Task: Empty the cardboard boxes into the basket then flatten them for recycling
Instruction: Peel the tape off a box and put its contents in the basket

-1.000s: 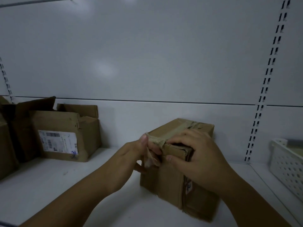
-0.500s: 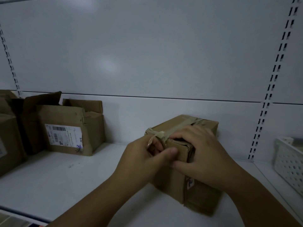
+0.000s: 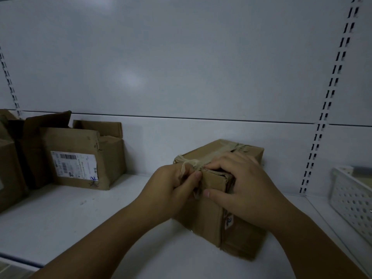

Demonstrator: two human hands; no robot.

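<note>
A sealed brown cardboard box lies on the white shelf, with tan tape running along its top. My left hand pinches the loose end of that tape at the box's near top edge. My right hand presses on the box's near top corner, thumb against the front face. A white perforated basket stands at the far right, partly cut off by the frame edge.
An opened cardboard box with a shipping label sits at the back left. Another brown box stands at the far left edge. The shelf's back wall has slotted uprights on the right.
My left hand has closed its thumb and fingers on the tape end and shifted slightly right. The right hand stays pressed on the box. The view has drifted a little.
</note>
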